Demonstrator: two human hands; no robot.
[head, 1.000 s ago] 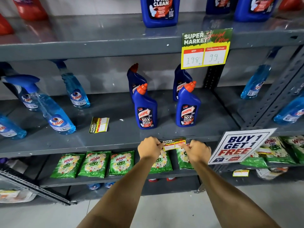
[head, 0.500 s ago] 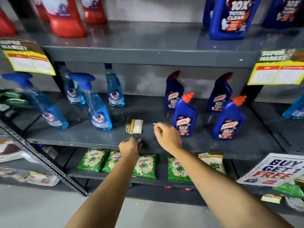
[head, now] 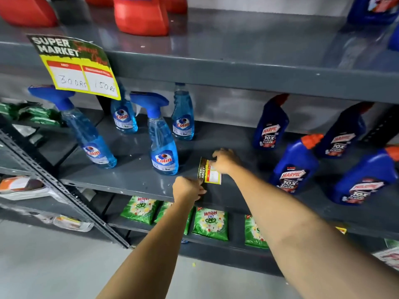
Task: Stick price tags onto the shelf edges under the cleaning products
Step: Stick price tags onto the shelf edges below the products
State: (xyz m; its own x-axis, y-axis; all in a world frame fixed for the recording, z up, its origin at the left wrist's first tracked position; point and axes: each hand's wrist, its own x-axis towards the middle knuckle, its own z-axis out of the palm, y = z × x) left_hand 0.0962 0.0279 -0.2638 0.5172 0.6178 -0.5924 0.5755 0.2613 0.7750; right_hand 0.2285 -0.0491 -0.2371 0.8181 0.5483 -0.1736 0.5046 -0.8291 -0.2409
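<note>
A small yellow and black price tag [head: 210, 174] lies on the grey middle shelf [head: 133, 175], between the Colin spray bottles [head: 164, 145] and the blue Harpic bottles [head: 295, 165]. My right hand [head: 226, 161] pinches the tag's top right corner. My left hand [head: 187, 188] is curled at the shelf's front edge and touches the tag's lower left corner. A large yellow price tag [head: 79, 70] reading 300 and 150 hangs from the upper shelf edge [head: 216, 72] at left.
Red bottles [head: 140, 16] stand on the top shelf. Green Wheel detergent packs [head: 210, 222] lie on the shelf below my hands. A slanted grey metal upright [head: 60, 186] runs across the left side. Grey floor shows below.
The view has swung left from the Harpic bottles. Both hands left the tag at the shelf edge and went to the loose tag on the shelf; my right hand now pinches it.
</note>
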